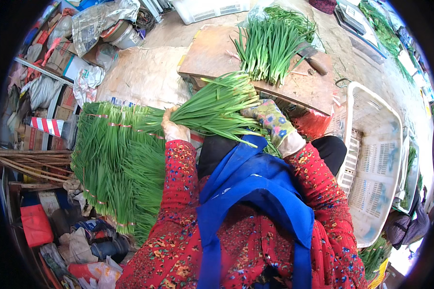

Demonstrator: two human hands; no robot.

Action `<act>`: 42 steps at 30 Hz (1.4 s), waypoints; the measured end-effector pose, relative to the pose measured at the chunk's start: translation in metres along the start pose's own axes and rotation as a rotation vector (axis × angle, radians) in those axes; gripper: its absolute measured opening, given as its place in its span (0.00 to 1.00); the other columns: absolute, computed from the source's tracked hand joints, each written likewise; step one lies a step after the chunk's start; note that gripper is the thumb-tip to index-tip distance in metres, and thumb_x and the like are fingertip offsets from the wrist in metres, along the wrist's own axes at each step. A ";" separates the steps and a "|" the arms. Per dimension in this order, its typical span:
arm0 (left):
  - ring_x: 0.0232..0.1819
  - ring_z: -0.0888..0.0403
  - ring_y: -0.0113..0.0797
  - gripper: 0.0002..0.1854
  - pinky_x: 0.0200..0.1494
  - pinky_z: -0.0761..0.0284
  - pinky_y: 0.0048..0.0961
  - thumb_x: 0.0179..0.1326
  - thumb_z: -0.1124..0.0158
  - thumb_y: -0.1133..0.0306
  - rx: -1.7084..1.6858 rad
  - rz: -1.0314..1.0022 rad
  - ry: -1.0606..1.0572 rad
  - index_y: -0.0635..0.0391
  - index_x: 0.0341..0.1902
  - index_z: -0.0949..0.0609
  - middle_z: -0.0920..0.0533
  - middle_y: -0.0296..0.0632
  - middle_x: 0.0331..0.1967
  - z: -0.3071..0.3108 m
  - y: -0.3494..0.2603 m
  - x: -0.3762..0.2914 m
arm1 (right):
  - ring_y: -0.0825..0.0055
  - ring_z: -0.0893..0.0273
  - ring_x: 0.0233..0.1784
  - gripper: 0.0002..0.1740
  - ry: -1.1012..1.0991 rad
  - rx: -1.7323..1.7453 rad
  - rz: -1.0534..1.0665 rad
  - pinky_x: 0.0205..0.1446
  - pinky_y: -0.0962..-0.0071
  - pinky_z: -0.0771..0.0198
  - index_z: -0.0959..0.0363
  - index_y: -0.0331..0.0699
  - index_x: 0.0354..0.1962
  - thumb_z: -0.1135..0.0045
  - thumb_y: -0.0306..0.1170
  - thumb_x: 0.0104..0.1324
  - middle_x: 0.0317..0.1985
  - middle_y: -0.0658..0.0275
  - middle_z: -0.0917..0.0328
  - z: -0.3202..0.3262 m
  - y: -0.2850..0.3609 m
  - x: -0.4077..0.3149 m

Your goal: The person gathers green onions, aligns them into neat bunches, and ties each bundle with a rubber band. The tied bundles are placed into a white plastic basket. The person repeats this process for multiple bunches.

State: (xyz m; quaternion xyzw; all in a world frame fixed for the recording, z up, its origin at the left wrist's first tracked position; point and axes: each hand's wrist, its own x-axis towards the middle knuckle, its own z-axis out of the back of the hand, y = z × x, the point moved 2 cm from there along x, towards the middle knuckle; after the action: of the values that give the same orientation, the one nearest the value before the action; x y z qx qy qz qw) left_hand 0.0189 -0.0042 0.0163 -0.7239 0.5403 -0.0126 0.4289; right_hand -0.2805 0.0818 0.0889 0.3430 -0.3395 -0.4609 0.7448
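My left hand (174,127) grips a loose bunch of garlic chives (211,104) around the leaves, over my lap. The pale cut ends point to the right. My right hand (269,117), in a floral-patterned glove, touches the stem ends at the bunch's right side; its fingertips are partly hidden, so a grip is unclear. To the left lies a large pile of garlic chives (108,159), tied in bundles with red bands. Ahead, more loose garlic chives (269,54) rest on a low wooden table (209,54). A knife (316,67) with a wooden handle lies beside them.
A white plastic crate (378,159) stands close on the right, and another white crate (211,11) is beyond the table. Red plastic strips (313,123) hang under the table's near edge. Bamboo sticks (32,162), bags and boxes crowd the left side.
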 end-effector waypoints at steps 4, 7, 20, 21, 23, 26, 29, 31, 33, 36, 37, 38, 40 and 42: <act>0.38 0.20 0.36 0.09 0.49 0.21 0.33 0.63 0.42 0.67 0.043 0.005 -0.042 0.60 0.40 0.21 0.19 0.41 0.36 0.001 -0.001 0.002 | 0.65 0.24 0.42 0.15 -0.147 0.371 -0.283 0.44 0.69 0.29 0.21 0.35 0.43 0.46 0.36 0.66 0.40 0.54 0.21 -0.008 -0.033 -0.013; 0.39 0.20 0.37 0.10 0.50 0.21 0.33 0.63 0.42 0.66 0.180 -0.101 -0.013 0.60 0.41 0.21 0.19 0.41 0.36 0.000 -0.006 0.002 | 0.67 0.22 0.33 0.15 -0.276 0.298 -0.438 0.40 0.67 0.29 0.21 0.35 0.42 0.44 0.37 0.62 0.27 0.58 0.23 0.024 -0.053 -0.053; 0.43 0.23 0.36 0.11 0.51 0.24 0.33 0.63 0.42 0.65 0.072 -0.015 0.107 0.61 0.43 0.24 0.22 0.42 0.39 -0.043 -0.023 -0.040 | 0.55 0.19 0.36 0.20 -0.087 -0.516 -0.271 0.41 0.59 0.25 0.20 0.39 0.33 0.44 0.49 0.63 0.30 0.52 0.18 -0.004 0.060 0.012; 0.42 0.23 0.35 0.11 0.50 0.24 0.33 0.63 0.42 0.65 0.050 -0.005 0.103 0.61 0.42 0.24 0.22 0.41 0.38 -0.045 -0.024 -0.041 | 0.55 0.18 0.36 0.21 -0.044 -0.483 -0.315 0.41 0.58 0.24 0.20 0.39 0.33 0.44 0.49 0.63 0.29 0.51 0.18 -0.009 0.059 0.022; 0.40 0.23 0.35 0.10 0.49 0.24 0.32 0.62 0.41 0.66 0.008 -0.022 0.106 0.61 0.41 0.23 0.22 0.41 0.36 -0.044 -0.027 -0.043 | 0.55 0.18 0.36 0.20 -0.046 -0.563 -0.391 0.41 0.58 0.24 0.20 0.39 0.33 0.43 0.49 0.62 0.30 0.52 0.18 -0.012 0.054 0.033; 0.39 0.23 0.34 0.10 0.46 0.22 0.31 0.61 0.39 0.67 0.010 -0.030 0.194 0.61 0.40 0.23 0.22 0.40 0.35 -0.042 -0.030 -0.041 | 0.54 0.18 0.37 0.20 -0.012 -0.496 -0.322 0.42 0.58 0.24 0.20 0.38 0.33 0.43 0.48 0.62 0.31 0.51 0.18 -0.016 0.048 0.039; 0.35 0.21 0.36 0.06 0.43 0.21 0.35 0.60 0.40 0.69 -0.014 0.041 0.199 0.59 0.36 0.22 0.20 0.40 0.32 -0.039 -0.030 -0.038 | 0.57 0.18 0.35 0.19 -0.044 -0.291 -0.250 0.41 0.59 0.24 0.20 0.36 0.34 0.42 0.45 0.61 0.29 0.52 0.18 -0.018 0.042 0.040; 0.33 0.20 0.37 0.04 0.43 0.20 0.36 0.59 0.40 0.70 0.025 0.003 0.196 0.58 0.34 0.22 0.19 0.39 0.30 -0.037 -0.030 -0.038 | 0.78 0.25 0.26 0.13 -0.045 0.436 -0.493 0.30 0.75 0.32 0.20 0.34 0.35 0.41 0.37 0.63 0.21 0.66 0.23 -0.021 0.036 0.038; 0.33 0.20 0.37 0.04 0.43 0.20 0.37 0.59 0.40 0.70 0.179 -0.109 0.169 0.57 0.35 0.21 0.19 0.39 0.30 -0.037 -0.031 -0.040 | 0.84 0.32 0.24 0.12 -0.043 0.629 -0.518 0.26 0.82 0.40 0.25 0.32 0.30 0.42 0.35 0.65 0.20 0.71 0.29 -0.019 0.038 0.039; 0.33 0.19 0.37 0.05 0.44 0.20 0.37 0.59 0.39 0.69 -0.009 0.076 0.174 0.57 0.35 0.21 0.19 0.38 0.30 -0.037 -0.028 -0.044 | 0.83 0.44 0.19 0.08 -0.039 1.213 -0.196 0.22 0.82 0.50 0.32 0.35 0.32 0.48 0.31 0.65 0.19 0.74 0.40 0.001 0.057 0.036; 0.34 0.20 0.37 0.05 0.44 0.20 0.37 0.59 0.39 0.68 0.000 0.094 0.143 0.56 0.35 0.21 0.20 0.38 0.30 -0.036 -0.028 -0.045 | 0.84 0.47 0.20 0.07 0.030 1.375 -0.086 0.22 0.82 0.51 0.35 0.39 0.29 0.49 0.30 0.65 0.20 0.75 0.42 0.013 0.063 0.035; 0.34 0.21 0.37 0.06 0.44 0.21 0.37 0.58 0.39 0.67 0.010 0.092 0.135 0.56 0.34 0.21 0.20 0.38 0.30 -0.036 -0.029 -0.044 | 0.85 0.46 0.20 0.08 0.049 1.446 -0.036 0.24 0.81 0.46 0.34 0.37 0.31 0.46 0.31 0.64 0.21 0.75 0.43 0.030 0.069 0.025; 0.34 0.20 0.38 0.07 0.43 0.21 0.38 0.58 0.40 0.66 0.011 0.105 0.142 0.56 0.33 0.21 0.20 0.39 0.29 -0.035 -0.029 -0.042 | 0.81 0.40 0.20 0.10 0.046 1.528 0.144 0.23 0.80 0.41 0.31 0.38 0.29 0.44 0.35 0.62 0.21 0.71 0.37 0.067 0.077 0.004; 0.34 0.20 0.39 0.07 0.44 0.20 0.38 0.58 0.41 0.66 -0.010 0.109 0.164 0.56 0.33 0.21 0.19 0.40 0.30 -0.032 -0.029 -0.039 | 0.78 0.33 0.20 0.12 0.031 1.380 0.278 0.23 0.79 0.37 0.28 0.40 0.26 0.43 0.39 0.61 0.20 0.67 0.30 0.098 0.075 -0.025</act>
State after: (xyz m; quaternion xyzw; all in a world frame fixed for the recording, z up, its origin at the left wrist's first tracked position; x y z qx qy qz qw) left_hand 0.0095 0.0091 0.0721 -0.6919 0.6123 -0.0460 0.3797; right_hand -0.3360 0.1103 0.1983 0.6971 -0.5844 -0.0360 0.4138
